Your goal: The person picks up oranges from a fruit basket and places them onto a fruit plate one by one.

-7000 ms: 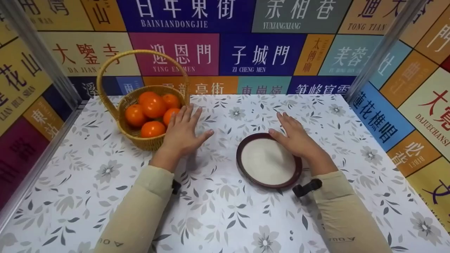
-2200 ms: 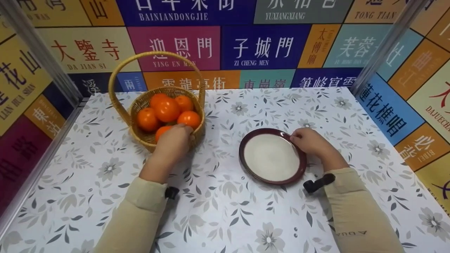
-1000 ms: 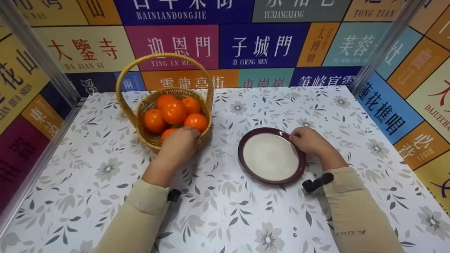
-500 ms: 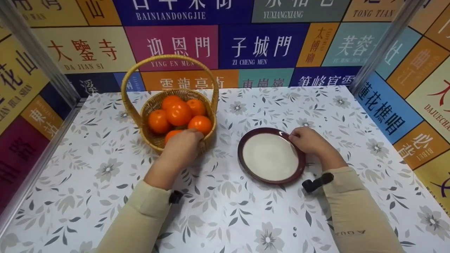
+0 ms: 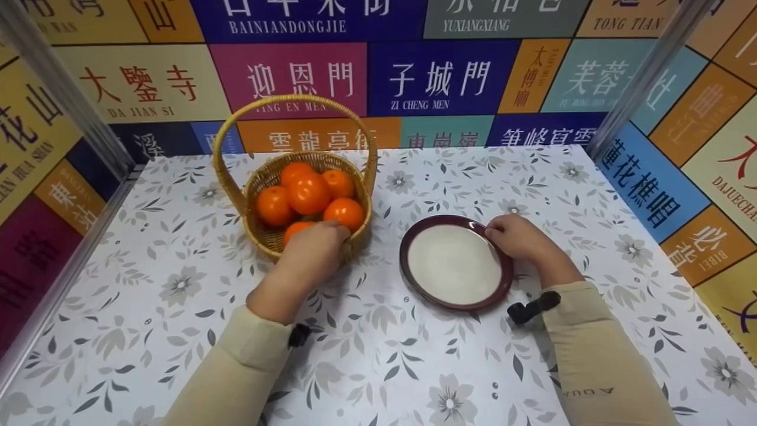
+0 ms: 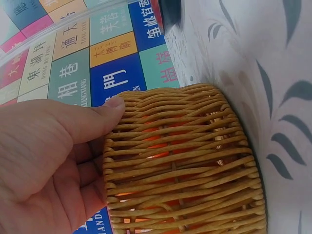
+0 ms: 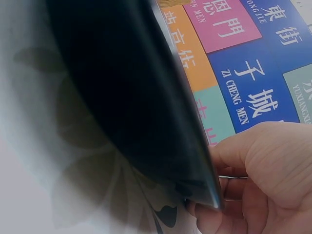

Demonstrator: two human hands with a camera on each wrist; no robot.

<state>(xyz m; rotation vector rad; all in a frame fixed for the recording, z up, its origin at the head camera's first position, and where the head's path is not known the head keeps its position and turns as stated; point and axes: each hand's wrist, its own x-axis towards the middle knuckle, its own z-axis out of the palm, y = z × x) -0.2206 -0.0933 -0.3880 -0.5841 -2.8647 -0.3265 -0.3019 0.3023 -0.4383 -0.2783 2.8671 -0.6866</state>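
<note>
- While my left hand pinches the near-right rim of one wicker basket between thumb and bent fingers, my right hand pinches the far-right rim of one plate.
- Six orange fruits show inside the basket, just beyond my left hand, which partly hides the nearest.
- The plate, pale with a dark red rim, lies right of the basket, apart from it.
- My two forearms, in beige sleeves, reach forward, backs of both hands upward.
- One floral tablecloth spreads beneath; lettered panels stand behind.
</note>
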